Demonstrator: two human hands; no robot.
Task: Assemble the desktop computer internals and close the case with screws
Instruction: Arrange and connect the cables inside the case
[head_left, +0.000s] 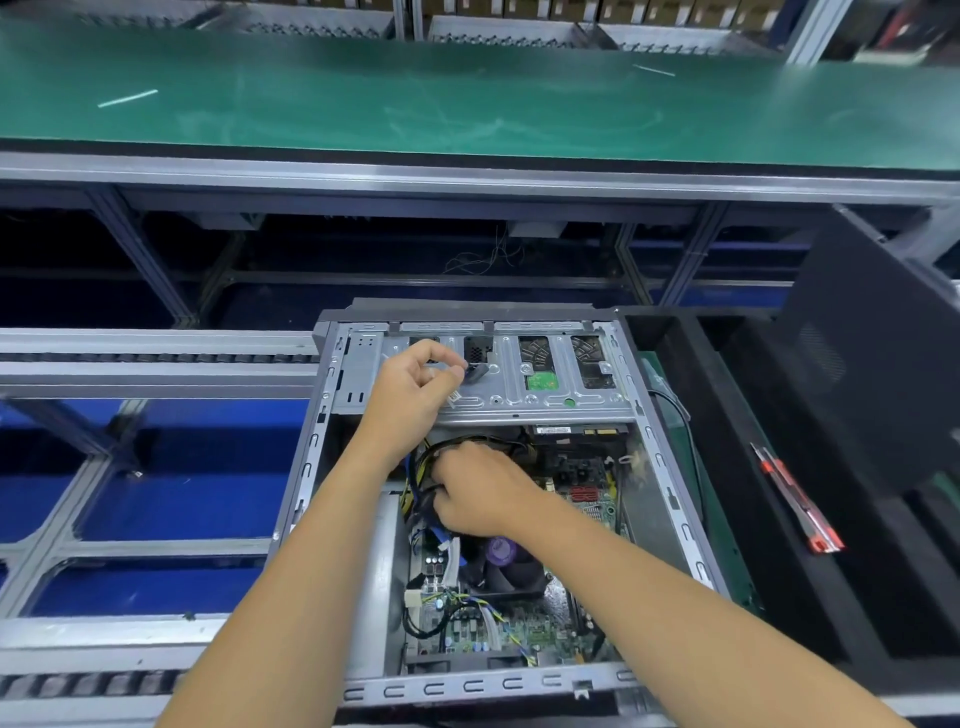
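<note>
An open desktop case (322, 426) lies on its side in front of me, motherboard (483, 623) and black CPU fan (511, 569) exposed. Across its far end sits the silver drive cage (540, 400). My left hand (410, 389) hovers over the cage and pinches a dark cable connector (477, 370) between thumb and fingers. My right hand (480, 493) reaches into the case below the cage, its fingers curled around a bundle of black cables (423, 506). Blue and yellow wires run beside that bundle.
A black side panel (872, 353) leans at the right above a black tray (779, 519) that holds a red-handled tool (800, 504). A green conveyor belt (467, 98) runs across the back. Metal roller rails (156, 358) lie to the left.
</note>
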